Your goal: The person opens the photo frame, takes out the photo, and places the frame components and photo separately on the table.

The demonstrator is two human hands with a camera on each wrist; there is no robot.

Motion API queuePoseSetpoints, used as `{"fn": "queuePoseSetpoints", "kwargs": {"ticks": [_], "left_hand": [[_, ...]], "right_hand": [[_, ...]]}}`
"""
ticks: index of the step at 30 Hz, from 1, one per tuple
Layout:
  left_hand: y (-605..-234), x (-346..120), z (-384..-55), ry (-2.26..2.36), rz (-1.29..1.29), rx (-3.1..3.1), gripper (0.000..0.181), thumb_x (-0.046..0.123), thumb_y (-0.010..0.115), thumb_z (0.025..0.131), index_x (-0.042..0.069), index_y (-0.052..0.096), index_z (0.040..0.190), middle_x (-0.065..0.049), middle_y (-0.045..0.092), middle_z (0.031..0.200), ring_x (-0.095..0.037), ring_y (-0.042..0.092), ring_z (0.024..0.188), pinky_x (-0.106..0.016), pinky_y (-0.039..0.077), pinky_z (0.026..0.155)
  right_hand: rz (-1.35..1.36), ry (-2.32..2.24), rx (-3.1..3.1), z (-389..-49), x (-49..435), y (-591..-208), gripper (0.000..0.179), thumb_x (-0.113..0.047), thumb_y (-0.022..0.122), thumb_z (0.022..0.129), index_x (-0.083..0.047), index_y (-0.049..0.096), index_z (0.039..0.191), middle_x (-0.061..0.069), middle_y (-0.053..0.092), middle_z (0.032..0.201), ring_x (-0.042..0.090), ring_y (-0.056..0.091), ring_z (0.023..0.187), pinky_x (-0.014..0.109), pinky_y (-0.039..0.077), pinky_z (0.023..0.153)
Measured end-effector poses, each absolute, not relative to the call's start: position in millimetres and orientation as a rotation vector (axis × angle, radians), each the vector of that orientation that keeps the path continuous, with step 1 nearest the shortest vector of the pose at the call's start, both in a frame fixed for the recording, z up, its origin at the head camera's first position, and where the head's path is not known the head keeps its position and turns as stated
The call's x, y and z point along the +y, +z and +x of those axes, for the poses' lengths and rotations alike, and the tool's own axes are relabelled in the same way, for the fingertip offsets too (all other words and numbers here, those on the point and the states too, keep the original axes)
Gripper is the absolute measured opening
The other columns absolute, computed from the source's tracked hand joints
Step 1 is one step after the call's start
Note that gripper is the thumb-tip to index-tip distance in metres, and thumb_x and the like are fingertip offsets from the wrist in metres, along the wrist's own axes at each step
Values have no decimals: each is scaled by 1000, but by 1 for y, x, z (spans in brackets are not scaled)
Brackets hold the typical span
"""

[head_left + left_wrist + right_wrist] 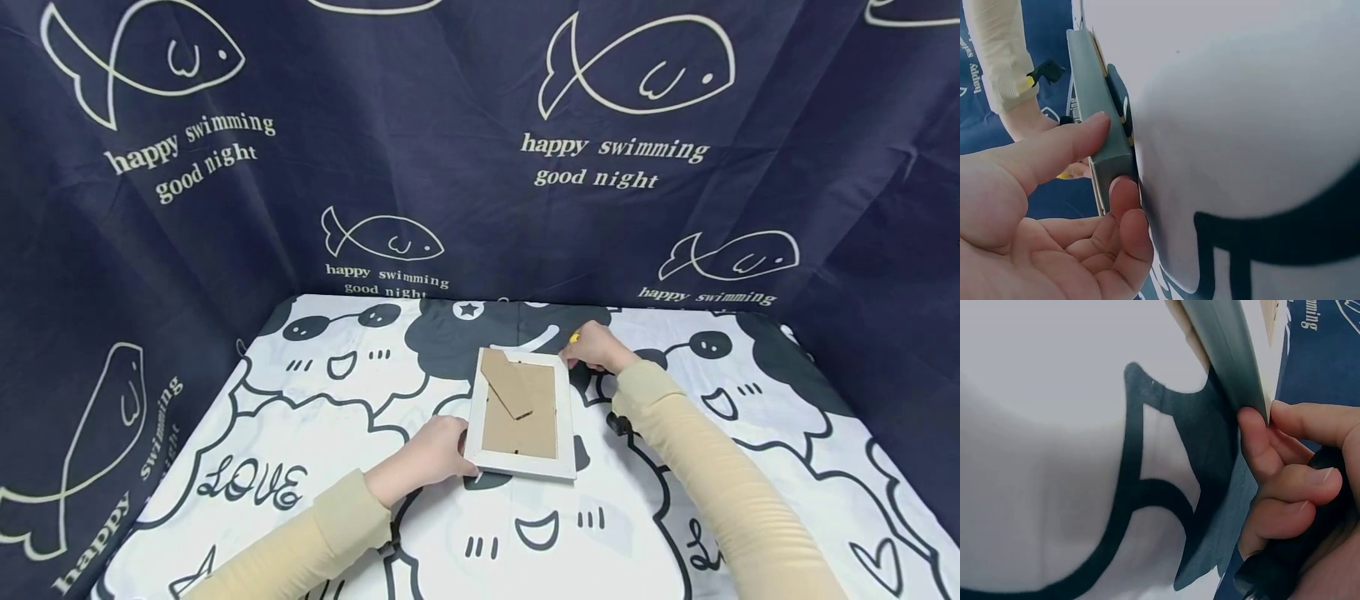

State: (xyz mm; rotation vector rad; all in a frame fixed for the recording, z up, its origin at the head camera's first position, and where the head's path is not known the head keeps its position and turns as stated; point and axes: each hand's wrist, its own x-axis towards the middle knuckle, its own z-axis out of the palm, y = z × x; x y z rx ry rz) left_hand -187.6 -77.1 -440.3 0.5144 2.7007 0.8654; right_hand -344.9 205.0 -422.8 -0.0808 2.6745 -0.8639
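1. Centre: a white picture frame (521, 435), back facing up, at the patterned cloth (322, 442); whether lifted is unclear.
2. The left hand (426, 454) pinches its near-left corner; the right hand (597, 347), its far-right corner.
3. Matched, gentle pressure should hold it level, fingers clear of the brown stand leg (508, 385).

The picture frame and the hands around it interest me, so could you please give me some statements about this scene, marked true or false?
1. The left hand holds the picture frame at its near left corner. True.
2. The picture frame's front faces the head camera. False: its brown backing does.
3. The right hand touches the far right corner. True.
4. The right hand appears lower than the left hand in the head view. False: the left hand is lower.
5. The dark blue cloth bears fish drawings. True.
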Motion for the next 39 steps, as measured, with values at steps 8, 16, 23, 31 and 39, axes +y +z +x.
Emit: {"fn": "queuePoseSetpoints", "kwargs": {"ticks": [8, 16, 23, 31, 39], "left_hand": [[-436, -81, -191, 882, 496, 2688, 33, 13, 82, 68, 0, 64, 92, 1, 53, 64, -11, 50, 55, -23, 45, 49], [-434, -84, -194, 856, 521, 2714, 25, 12, 82, 69, 5, 62, 83, 2, 51, 60, -10, 45, 52, -22, 40, 47], [-435, -86, -195, 850, 516, 2731, 22, 10, 81, 70, 6, 62, 81, 1, 50, 60, -10, 43, 52, -23, 38, 47], [-437, -88, -200, 825, 521, 2738, 24, 9, 81, 70, 3, 65, 88, 1, 51, 62, -11, 45, 53, -23, 40, 47], [-435, -89, -204, 826, 534, 2730, 35, 9, 81, 69, 0, 67, 100, 1, 52, 64, -11, 47, 55, -23, 42, 48]], "right_hand": [[-89, -872, 2669, -341, 209, -419, 16, -12, 67, 77, 4, 69, 79, 7, 68, 63, 5, 33, 32, 22, 33, 38], [-68, -850, 2693, -336, 213, -419, 16, -13, 68, 76, 2, 69, 79, 5, 68, 63, 6, 35, 32, 22, 34, 38], [-90, -861, 2706, -331, 218, -422, 14, -13, 67, 75, 1, 70, 78, 6, 70, 65, 5, 35, 33, 22, 33, 40], [-94, -817, 2755, -325, 225, -425, 13, -15, 67, 73, -3, 71, 74, 3, 69, 61, 5, 37, 33, 21, 32, 39], [-90, -770, 2769, -318, 229, -421, 15, -17, 66, 74, -3, 72, 72, 3, 65, 58, 5, 36, 34, 21, 32, 39]]}}
